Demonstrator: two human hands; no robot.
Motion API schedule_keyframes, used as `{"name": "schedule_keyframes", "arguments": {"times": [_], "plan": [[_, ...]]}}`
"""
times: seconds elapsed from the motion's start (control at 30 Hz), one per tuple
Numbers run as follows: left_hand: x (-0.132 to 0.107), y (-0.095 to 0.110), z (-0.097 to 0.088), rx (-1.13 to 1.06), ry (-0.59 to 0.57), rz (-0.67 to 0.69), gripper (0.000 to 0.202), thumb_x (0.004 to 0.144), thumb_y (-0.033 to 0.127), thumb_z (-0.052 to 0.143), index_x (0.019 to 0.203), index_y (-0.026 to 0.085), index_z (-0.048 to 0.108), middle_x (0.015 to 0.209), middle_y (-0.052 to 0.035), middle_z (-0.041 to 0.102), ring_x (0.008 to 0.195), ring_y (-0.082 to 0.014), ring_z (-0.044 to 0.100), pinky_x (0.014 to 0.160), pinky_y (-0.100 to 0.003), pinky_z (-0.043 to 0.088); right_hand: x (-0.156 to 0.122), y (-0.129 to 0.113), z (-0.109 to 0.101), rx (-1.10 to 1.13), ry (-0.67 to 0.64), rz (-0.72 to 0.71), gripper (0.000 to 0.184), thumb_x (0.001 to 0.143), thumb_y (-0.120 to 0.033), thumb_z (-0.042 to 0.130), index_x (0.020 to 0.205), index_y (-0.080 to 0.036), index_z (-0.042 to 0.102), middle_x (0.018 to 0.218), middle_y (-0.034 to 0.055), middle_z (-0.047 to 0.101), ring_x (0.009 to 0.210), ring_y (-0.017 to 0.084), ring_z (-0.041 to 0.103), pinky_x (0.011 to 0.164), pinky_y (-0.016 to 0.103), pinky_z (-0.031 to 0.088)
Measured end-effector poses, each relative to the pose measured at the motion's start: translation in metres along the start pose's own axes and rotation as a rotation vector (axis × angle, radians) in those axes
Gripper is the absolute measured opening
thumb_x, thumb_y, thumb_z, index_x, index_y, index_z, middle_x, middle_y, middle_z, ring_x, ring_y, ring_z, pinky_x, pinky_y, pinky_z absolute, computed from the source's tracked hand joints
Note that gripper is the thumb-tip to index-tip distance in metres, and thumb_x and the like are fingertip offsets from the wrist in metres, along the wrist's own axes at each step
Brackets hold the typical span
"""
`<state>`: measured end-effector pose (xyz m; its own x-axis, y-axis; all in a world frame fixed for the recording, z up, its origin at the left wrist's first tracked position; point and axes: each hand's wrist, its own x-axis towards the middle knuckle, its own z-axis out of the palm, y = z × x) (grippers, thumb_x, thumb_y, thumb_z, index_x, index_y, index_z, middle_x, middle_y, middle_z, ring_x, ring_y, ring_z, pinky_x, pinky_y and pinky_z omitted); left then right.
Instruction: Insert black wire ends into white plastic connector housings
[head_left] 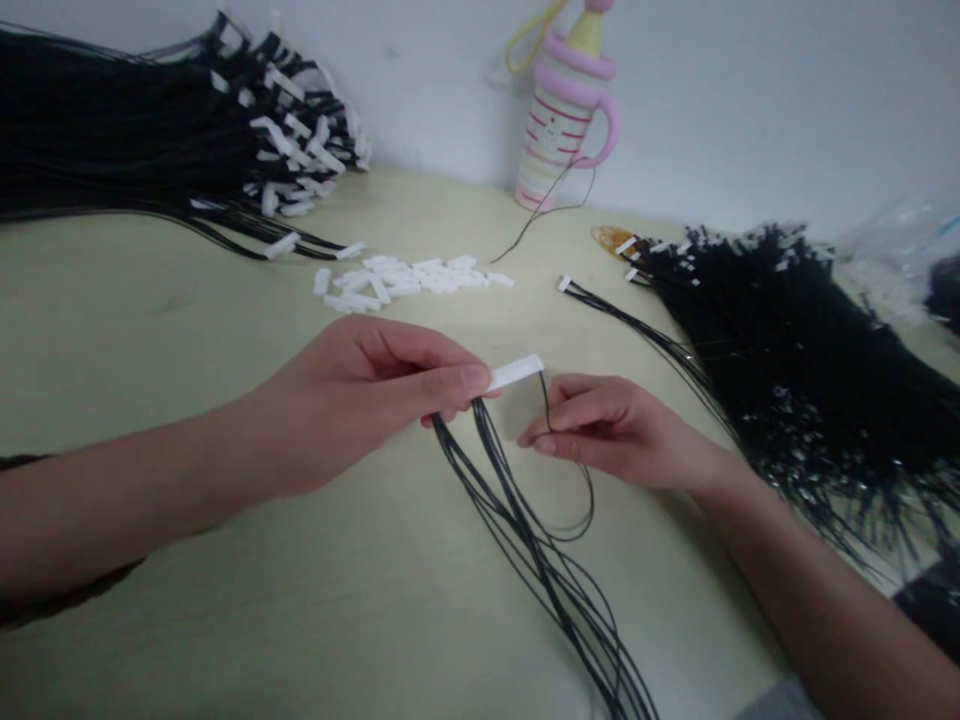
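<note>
Between thumb and fingers, my left hand [390,375] pinches a long white connector housing [516,373] above the middle of the table. Several black wires [517,500] hang from the housing toward the front edge of the view. A single wire [545,400] leaves the housing's right end, and my right hand [600,425] is closed on it just below. The left part of the housing is hidden by my left fingers. Behind my hands lies a loose pile of white connector housings [409,280].
A large bundle of black wires with white connectors [135,130] lies at the back left. Another black wire bundle [802,340] covers the right side, with some connectors [565,285] reaching inward. A pink-handled bottle [555,130] stands against the wall [420,80]. A clear plastic bag [900,240] is far right.
</note>
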<state>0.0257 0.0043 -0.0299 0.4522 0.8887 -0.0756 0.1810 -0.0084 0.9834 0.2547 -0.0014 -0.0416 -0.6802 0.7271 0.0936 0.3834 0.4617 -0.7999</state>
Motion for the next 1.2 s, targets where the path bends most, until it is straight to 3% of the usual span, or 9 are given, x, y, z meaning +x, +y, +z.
{"name": "schedule_keyframes", "arguments": {"times": [0.1,0.2,0.3,0.4,0.53,0.63,0.73,0.9,1.2], "plan": [[-0.01,0.018,-0.003,0.165,-0.096,0.118,0.015,0.075,0.033,0.061,0.067,0.021,0.069,0.054,0.0041,0.052,0.048,-0.0071,0.04,0.042,-0.018,0.028,-0.001,0.01,-0.008,0.168,-0.073,0.095,0.015,0.08,-0.02,0.059,0.091,-0.016,0.068,0.078,0.0019,0.068,0.069,0.01,0.06,0.062,0.022,0.049],[-0.017,0.027,0.0,0.321,-0.253,0.197,0.016,0.076,0.033,0.06,0.066,0.023,0.068,0.056,0.0042,0.057,0.048,-0.0076,0.045,0.045,-0.017,0.035,0.004,0.014,-0.002,0.22,0.124,0.127,0.018,0.081,-0.016,0.056,0.096,-0.016,0.066,0.083,0.0025,0.069,0.071,0.01,0.063,0.064,0.022,0.051],[-0.015,0.021,0.005,0.373,-0.265,0.136,0.018,0.076,0.034,0.058,0.065,0.024,0.067,0.056,0.0037,0.058,0.05,-0.0093,0.048,0.046,-0.018,0.037,0.012,0.017,0.009,0.181,0.308,-0.002,0.025,0.083,-0.01,0.05,0.103,-0.017,0.062,0.112,0.0058,0.062,0.104,0.013,0.057,0.088,0.028,0.047],[-0.008,0.01,0.008,0.372,-0.226,0.026,0.021,0.075,0.036,0.057,0.063,0.022,0.066,0.05,0.0033,0.051,0.046,-0.0093,0.041,0.041,-0.019,0.03,0.017,0.022,0.016,0.103,0.326,-0.065,0.037,0.084,-0.01,0.047,0.119,-0.019,0.052,0.133,0.0071,0.045,0.123,0.015,0.041,0.099,0.033,0.039],[0.001,-0.001,0.008,0.416,-0.185,-0.087,0.02,0.074,0.034,0.056,0.065,0.021,0.067,0.051,0.0024,0.05,0.047,-0.01,0.04,0.042,-0.02,0.027,0.014,0.022,0.017,-0.137,0.481,0.012,0.043,0.079,-0.014,0.054,0.121,-0.017,0.048,0.121,0.0101,0.051,0.103,0.017,0.054,0.08,0.03,0.049],[0.003,-0.005,0.009,0.395,-0.146,-0.146,0.023,0.074,0.038,0.055,0.069,0.02,0.069,0.053,0.0017,0.053,0.047,-0.0103,0.042,0.041,-0.02,0.026,0.007,0.006,0.018,-0.259,0.634,0.037,0.025,0.076,-0.013,0.056,0.101,-0.016,0.055,0.089,0.0038,0.058,0.074,0.011,0.055,0.062,0.023,0.046],[0.004,-0.008,0.01,0.379,-0.097,-0.139,0.026,0.073,0.042,0.056,0.071,0.02,0.07,0.054,0.0014,0.057,0.049,-0.0108,0.046,0.042,-0.02,0.028,-0.001,-0.016,0.022,-0.214,0.482,0.048,0.005,0.078,-0.018,0.057,0.076,-0.016,0.053,0.06,-0.0038,0.049,0.049,0.005,0.041,0.045,0.018,0.034],[0.005,-0.015,0.01,0.396,-0.063,-0.041,0.023,0.075,0.038,0.055,0.073,0.02,0.07,0.061,0.002,0.063,0.059,-0.0127,0.054,0.049,-0.019,0.036,-0.004,-0.033,0.036,-0.1,0.003,0.069,0.031,0.085,-0.021,0.049,0.056,-0.015,0.039,0.05,-0.0063,0.033,0.047,0.003,0.03,0.045,0.019,0.025],[0.004,-0.013,0.01,0.388,-0.04,-0.086,0.023,0.073,0.039,0.057,0.069,0.02,0.07,0.051,0.0026,0.055,0.048,-0.0088,0.045,0.041,-0.018,0.029,-0.003,-0.029,0.024,0.26,-0.104,0.322,0.02,0.086,-0.021,0.048,0.07,-0.013,0.055,0.06,-0.0012,0.055,0.05,0.005,0.044,0.045,0.017,0.035]]}}
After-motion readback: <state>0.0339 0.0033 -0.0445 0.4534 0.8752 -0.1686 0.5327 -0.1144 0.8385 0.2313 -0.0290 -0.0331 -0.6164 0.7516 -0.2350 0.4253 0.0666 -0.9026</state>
